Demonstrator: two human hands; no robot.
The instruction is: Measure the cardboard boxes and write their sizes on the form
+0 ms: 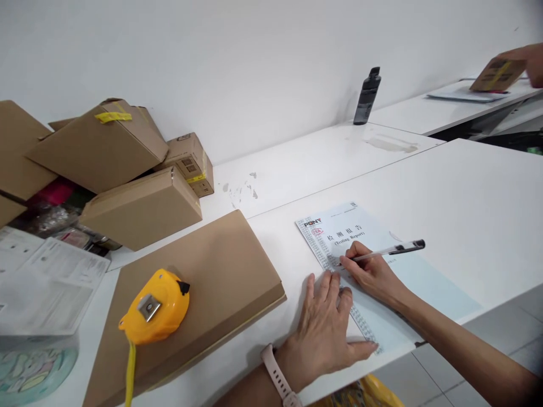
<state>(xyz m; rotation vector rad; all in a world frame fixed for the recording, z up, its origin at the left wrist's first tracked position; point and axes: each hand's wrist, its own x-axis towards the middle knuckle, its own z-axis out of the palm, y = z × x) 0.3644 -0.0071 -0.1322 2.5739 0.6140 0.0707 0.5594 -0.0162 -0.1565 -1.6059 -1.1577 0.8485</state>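
My right hand (373,274) is closed around a pen (388,250), whose tip touches the left margin of a pale blue testing report sheet (428,282) on the white table (479,203). My left hand (324,330) lies flat with fingers spread, pressing the sheet's lower left edge; a pale watch strap is on that wrist. A yellow tape measure (155,308) rests on a flat brown cardboard box (220,277) to the left, its tape hanging toward the front edge.
Stacked cardboard boxes (102,147) and papers (46,282) crowd the far left. A dark bottle (367,96) stands by the wall. At top right another person's hand (528,59) holds a small brown box (496,73) over a separate table.
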